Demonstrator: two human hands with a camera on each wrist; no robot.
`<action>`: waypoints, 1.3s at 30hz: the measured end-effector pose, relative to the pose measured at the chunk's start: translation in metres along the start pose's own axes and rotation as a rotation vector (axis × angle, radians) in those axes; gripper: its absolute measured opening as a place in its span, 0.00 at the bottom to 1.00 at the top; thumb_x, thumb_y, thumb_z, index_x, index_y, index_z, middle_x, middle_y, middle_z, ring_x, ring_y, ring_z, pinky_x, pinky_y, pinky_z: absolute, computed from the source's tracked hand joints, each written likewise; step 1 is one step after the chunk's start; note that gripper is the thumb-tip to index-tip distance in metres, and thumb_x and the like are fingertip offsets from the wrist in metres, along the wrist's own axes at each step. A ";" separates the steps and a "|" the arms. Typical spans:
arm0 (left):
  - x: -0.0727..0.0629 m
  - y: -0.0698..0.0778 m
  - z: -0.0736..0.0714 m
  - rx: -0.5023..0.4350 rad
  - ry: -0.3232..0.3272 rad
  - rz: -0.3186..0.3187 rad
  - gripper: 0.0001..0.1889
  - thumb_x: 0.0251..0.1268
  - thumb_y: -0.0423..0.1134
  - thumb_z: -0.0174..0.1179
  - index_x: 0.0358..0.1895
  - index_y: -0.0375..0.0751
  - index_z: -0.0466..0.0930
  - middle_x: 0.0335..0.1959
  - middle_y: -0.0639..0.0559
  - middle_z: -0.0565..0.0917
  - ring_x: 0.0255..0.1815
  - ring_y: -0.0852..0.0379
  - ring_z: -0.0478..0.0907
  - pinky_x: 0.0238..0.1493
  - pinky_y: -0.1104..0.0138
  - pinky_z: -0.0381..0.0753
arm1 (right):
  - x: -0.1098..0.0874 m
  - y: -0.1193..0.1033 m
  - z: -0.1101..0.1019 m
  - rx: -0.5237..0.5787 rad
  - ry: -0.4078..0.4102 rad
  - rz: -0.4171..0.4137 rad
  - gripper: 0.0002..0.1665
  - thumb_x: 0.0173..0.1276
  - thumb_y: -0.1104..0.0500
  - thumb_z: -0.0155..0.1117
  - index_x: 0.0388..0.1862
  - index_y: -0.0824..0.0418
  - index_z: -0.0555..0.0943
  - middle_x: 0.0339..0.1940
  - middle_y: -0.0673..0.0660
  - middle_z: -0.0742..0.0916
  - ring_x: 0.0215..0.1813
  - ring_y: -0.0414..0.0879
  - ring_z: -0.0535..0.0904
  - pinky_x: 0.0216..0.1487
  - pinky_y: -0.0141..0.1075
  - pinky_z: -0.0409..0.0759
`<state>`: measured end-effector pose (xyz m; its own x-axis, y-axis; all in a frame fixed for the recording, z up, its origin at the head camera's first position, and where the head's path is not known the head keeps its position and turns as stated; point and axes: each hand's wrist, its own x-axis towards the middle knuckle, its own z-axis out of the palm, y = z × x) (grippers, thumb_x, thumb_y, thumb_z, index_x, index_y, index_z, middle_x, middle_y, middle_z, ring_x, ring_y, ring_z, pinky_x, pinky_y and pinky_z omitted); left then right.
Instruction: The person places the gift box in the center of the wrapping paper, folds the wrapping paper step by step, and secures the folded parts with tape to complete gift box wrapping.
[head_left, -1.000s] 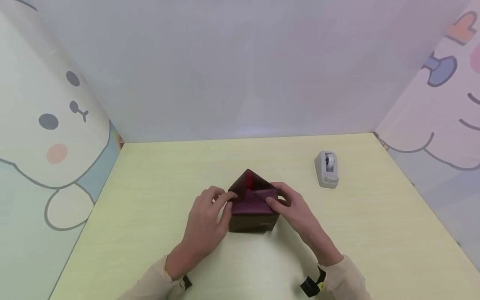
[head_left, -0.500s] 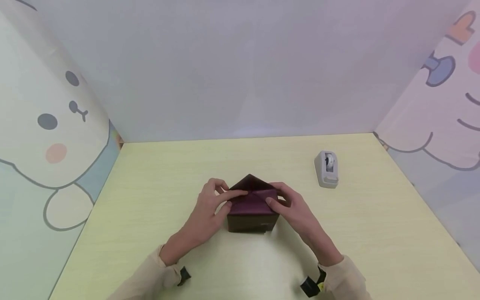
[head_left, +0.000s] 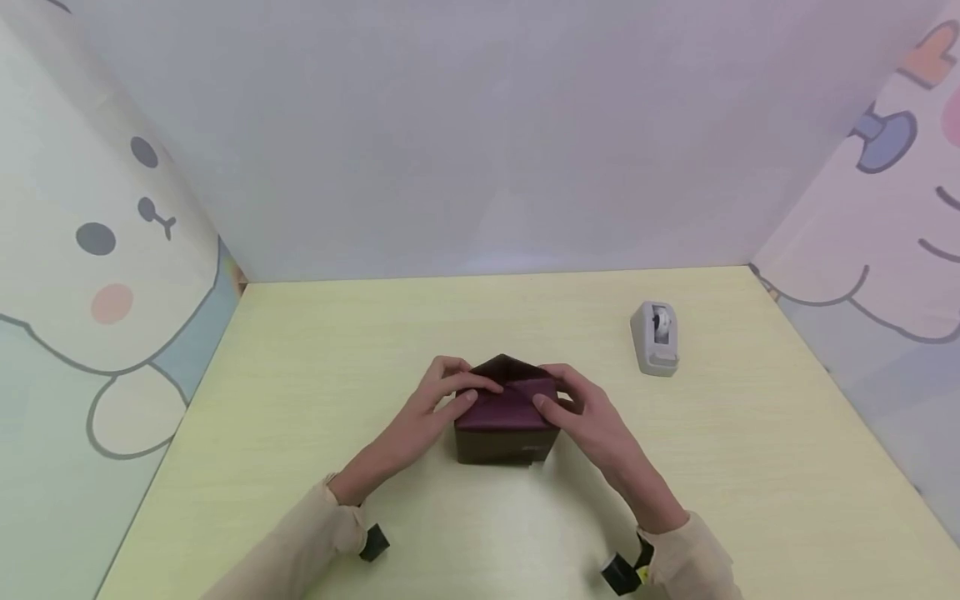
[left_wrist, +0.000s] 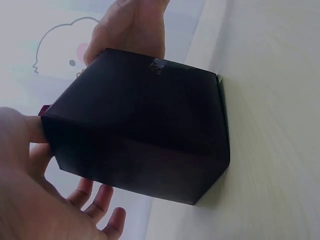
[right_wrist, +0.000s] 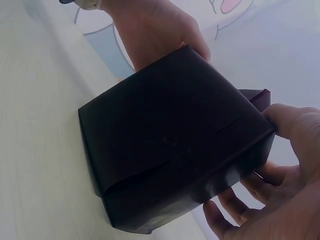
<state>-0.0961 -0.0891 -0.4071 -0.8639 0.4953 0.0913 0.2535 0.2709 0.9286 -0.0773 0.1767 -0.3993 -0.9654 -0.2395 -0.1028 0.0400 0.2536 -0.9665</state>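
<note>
A dark box (head_left: 498, 446) wrapped in near-black paper stands on the table, its folded top (head_left: 504, 410) showing purple. A pointed paper flap (head_left: 506, 365) rises low at its back edge. My left hand (head_left: 423, 414) lies at the upper left corner, index finger stretched along the flap's fold and thumb on the top. My right hand (head_left: 588, 417) holds the right side, thumb on top and fingers around the side. A shiny clear patch like tape (left_wrist: 157, 65) shows on the box in the left wrist view. The right wrist view shows an overlapping paper seam (right_wrist: 142, 175).
A grey tape dispenser (head_left: 655, 340) with a roll in it stands at the back right of the pale wooden table (head_left: 337, 350). A plain panel (head_left: 480, 150) borders the back, with cartoon-printed panels at both sides.
The flap at the back has come down lower, and the red strip seen under it is hidden. My left hand has moved forward, its index finger farther across the top. My right hand stays put.
</note>
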 end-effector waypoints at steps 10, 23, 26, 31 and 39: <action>0.006 -0.002 0.003 -0.031 -0.060 0.042 0.17 0.85 0.45 0.49 0.63 0.62 0.85 0.69 0.54 0.63 0.71 0.53 0.61 0.68 0.52 0.65 | 0.002 -0.003 -0.001 -0.019 -0.010 -0.001 0.21 0.77 0.53 0.66 0.66 0.53 0.78 0.67 0.57 0.82 0.70 0.54 0.76 0.63 0.39 0.79; 0.012 -0.007 -0.001 0.033 -0.084 0.028 0.17 0.84 0.47 0.50 0.62 0.70 0.85 0.70 0.54 0.66 0.73 0.52 0.58 0.69 0.48 0.62 | 0.024 -0.012 -0.010 -0.131 -0.080 -0.053 0.17 0.77 0.51 0.65 0.61 0.51 0.83 0.57 0.55 0.87 0.55 0.47 0.83 0.58 0.40 0.81; 0.012 -0.007 -0.001 0.038 -0.084 0.022 0.17 0.84 0.48 0.49 0.62 0.71 0.84 0.70 0.55 0.66 0.73 0.53 0.59 0.69 0.48 0.63 | 0.030 -0.013 -0.010 -0.140 -0.076 -0.046 0.13 0.76 0.51 0.67 0.54 0.52 0.87 0.49 0.55 0.89 0.47 0.47 0.83 0.49 0.35 0.81; 0.012 -0.007 -0.002 0.035 -0.078 0.042 0.18 0.84 0.44 0.49 0.62 0.70 0.85 0.69 0.55 0.69 0.72 0.54 0.62 0.69 0.49 0.64 | 0.042 -0.025 -0.012 -0.182 -0.106 -0.078 0.13 0.73 0.50 0.70 0.52 0.51 0.89 0.50 0.52 0.92 0.51 0.46 0.86 0.49 0.37 0.84; 0.013 -0.009 -0.001 0.010 -0.095 0.036 0.17 0.85 0.46 0.49 0.63 0.69 0.84 0.62 0.56 0.74 0.66 0.56 0.67 0.67 0.52 0.67 | 0.059 -0.053 -0.015 -0.207 -0.135 -0.078 0.11 0.71 0.54 0.72 0.50 0.52 0.92 0.47 0.52 0.94 0.53 0.42 0.89 0.51 0.34 0.86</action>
<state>-0.1103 -0.0860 -0.4143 -0.8092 0.5807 0.0894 0.2882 0.2596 0.9217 -0.1403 0.1637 -0.3508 -0.9198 -0.3854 -0.0737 -0.1003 0.4124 -0.9055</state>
